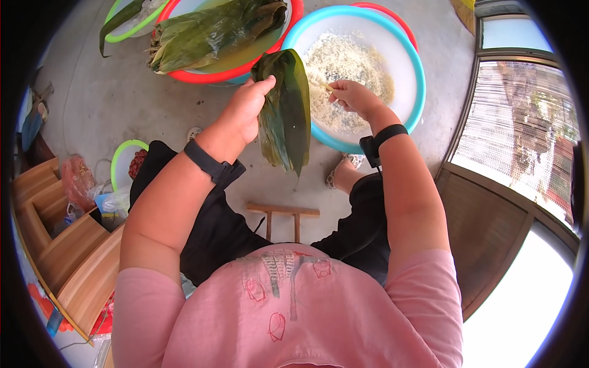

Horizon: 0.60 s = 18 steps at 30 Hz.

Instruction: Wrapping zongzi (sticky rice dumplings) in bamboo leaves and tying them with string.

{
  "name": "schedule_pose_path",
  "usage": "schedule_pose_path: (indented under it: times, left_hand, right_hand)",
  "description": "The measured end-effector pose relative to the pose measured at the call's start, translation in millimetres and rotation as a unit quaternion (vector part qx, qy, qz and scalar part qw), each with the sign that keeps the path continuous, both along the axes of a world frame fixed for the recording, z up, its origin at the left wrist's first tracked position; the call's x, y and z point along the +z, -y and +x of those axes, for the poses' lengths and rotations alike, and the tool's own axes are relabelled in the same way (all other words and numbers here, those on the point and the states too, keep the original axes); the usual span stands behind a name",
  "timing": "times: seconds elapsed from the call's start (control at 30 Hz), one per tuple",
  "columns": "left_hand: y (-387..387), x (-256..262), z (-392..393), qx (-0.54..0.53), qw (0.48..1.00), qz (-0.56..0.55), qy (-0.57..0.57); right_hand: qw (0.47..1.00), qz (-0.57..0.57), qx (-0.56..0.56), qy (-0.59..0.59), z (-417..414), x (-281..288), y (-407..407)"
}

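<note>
Long green leaves [287, 110] are held in my left hand [251, 103], with the thumb across their upper part and the tips hanging down. My right hand [352, 96] pinches a small, thin, pale yellowish piece [327, 86] above the white rice [345, 60]. The rice lies in a white basin with a light blue rim [421, 87]. At the upper left, a large bundle of wet green leaves [207, 39] rests in a red-rimmed basin [184, 77] that holds yellowish liquid.
A green-rimmed basin [110, 37] stands at the top left. Reddish dates or similar fruit [137, 163] lie in another green-rimmed basin [115, 161] beside my left knee. Wooden shelving [87, 257] and plastic bags [78, 181] are at left. Wooden bars [283, 209] show between my legs; a framed window [515, 129] is at right.
</note>
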<state>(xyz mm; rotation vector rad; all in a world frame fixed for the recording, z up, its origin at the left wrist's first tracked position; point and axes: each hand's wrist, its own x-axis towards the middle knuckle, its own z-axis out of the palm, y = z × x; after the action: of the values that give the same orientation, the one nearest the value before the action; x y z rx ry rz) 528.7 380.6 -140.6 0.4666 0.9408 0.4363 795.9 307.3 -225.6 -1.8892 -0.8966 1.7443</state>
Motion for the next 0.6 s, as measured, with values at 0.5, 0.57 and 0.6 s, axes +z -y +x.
schedule_pose_path:
  times: [0.5,0.57,0.6]
  left_hand:
    - [5,-19,16,-0.023,0.997,-0.075,0.025]
    - [6,-26,13,-0.031,0.995,-0.087,0.036]
    - [6,-26,13,-0.026,0.996,-0.079,0.045]
  right_hand:
    - [0.829,0.371,0.144,0.392,-71,112,21]
    - [0.806,0.378,0.171,0.423,-73,113,19]
    - [0.78,0.387,0.196,0.452,-73,115,17]
